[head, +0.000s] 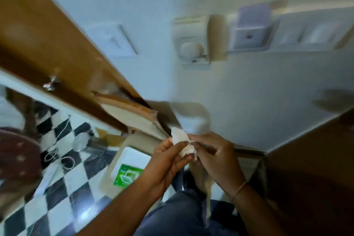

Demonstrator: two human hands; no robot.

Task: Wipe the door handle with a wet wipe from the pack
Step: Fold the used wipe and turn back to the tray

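A crumpled white wet wipe (183,142) is held between both hands at the lower middle of the blurred head view. My left hand (168,161) pinches its lower left side, and my right hand (214,157) pinches its right edge with fingertips. Below the hands, the wipe pack (127,175), white with a green label, lies on a beige stand. A small silver door knob (50,84) sticks out of the brown wooden door (47,40) at the left, well away from both hands.
Wall switches and sockets (191,42) sit on the white wall above. A black-and-white checkered floor (57,193) with loose cord lies at lower left, beside a maroon round seat (17,157). Dark wooden furniture (310,178) fills the lower right.
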